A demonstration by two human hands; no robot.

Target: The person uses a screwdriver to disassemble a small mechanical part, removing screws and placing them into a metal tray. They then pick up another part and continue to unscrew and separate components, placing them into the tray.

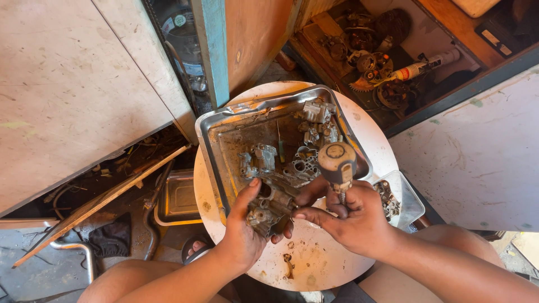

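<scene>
Head view: round white counter point(331, 264) carries a dented metal tray point(224, 132) of carburetor parts point(259, 159). Right hand point(359, 216) has its fingers wrapped tight around a wooden-handled screwdriver point(337, 163), standing upright. Left hand point(241, 235) has its fingers clamped on a grimy carburetor point(269, 205) at the tray's near edge. A small screw point(288, 265) lies on the counter.

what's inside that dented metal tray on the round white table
The metal tray holds several grimy metal engine parts: one pair at centre left, others near the far corner. Its floor looks stained. The screwdriver handle and both hands cover the near edge, so anything there is hidden.
</scene>
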